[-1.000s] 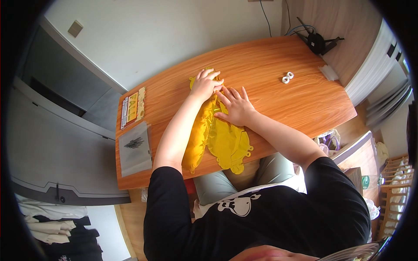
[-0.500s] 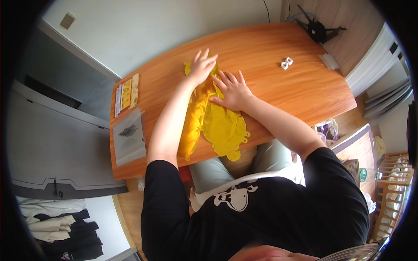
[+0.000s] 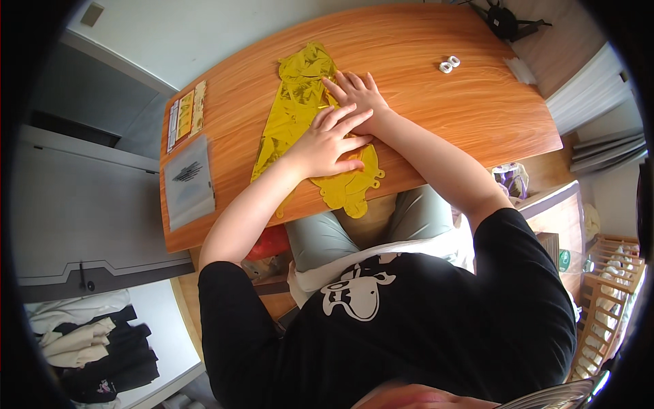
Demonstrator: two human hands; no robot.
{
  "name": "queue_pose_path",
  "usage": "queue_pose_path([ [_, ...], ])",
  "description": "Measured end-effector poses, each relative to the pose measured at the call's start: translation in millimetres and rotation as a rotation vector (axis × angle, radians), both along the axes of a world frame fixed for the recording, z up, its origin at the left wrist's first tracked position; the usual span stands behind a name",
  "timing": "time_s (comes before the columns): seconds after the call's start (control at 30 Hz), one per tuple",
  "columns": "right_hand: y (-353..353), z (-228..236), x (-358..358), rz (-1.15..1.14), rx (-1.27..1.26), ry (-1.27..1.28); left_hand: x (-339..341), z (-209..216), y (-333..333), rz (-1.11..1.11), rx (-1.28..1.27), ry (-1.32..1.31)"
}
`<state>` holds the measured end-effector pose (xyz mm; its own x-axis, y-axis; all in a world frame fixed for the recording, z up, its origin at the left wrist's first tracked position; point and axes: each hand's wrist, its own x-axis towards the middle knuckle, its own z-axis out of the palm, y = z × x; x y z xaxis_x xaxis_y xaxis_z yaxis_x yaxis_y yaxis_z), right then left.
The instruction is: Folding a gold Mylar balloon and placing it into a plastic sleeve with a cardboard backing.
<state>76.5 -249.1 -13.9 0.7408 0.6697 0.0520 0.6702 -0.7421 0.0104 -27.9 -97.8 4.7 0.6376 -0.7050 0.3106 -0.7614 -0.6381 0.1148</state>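
Note:
A shiny yellow foil balloon (image 3: 286, 129), deflated and creased, lies flat on the wooden table (image 3: 422, 109). Its small tabbed end hangs toward the table's near edge. My left hand (image 3: 329, 144) rests on the middle of the foil, fingers spread. Just beyond it, my right hand (image 3: 361, 103) lies on the foil's right side, also with its fingers apart. The left fingertips reach over the back of the right hand, and nothing is gripped in either hand. Both hands hide part of the foil beneath them.
Two small white rolls (image 3: 449, 65) sit at the table's far right. On the left lie a clear plastic sleeve (image 3: 189, 184) with a dark mark and a yellow printed card (image 3: 185, 116). A black stand (image 3: 503, 24) is at the far right corner. A wooden rack (image 3: 608, 293) stands on the right.
My left hand has come back from the foil's far end to its middle, beside the right. The left part of the foil, bunched up before, now lies flatter and wider.

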Motion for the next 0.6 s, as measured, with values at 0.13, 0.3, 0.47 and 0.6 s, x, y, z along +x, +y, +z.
queue_pose_path([
  [0.13, 1.6, -5.8, 4.0, -0.011, -0.047, -0.028, -2.7, 4.1, -3.8, -0.035, 0.030, 0.037],
  [0.3, 1.6, -5.2, 1.6, -0.009, -0.035, -0.027, -17.3, 1.8, 2.0, -0.018, 0.040, 0.062],
  [0.47, -1.5, -7.9, 0.0, -0.010, 0.186, -0.041, -23.2, 8.5, 53.8, 0.278, -0.111, 0.119],
  [0.6, 1.9, -6.6, -2.3, -0.011, 0.204, -0.057, -36.5, 2.5, 82.2, 0.306, -0.096, 0.182],
])
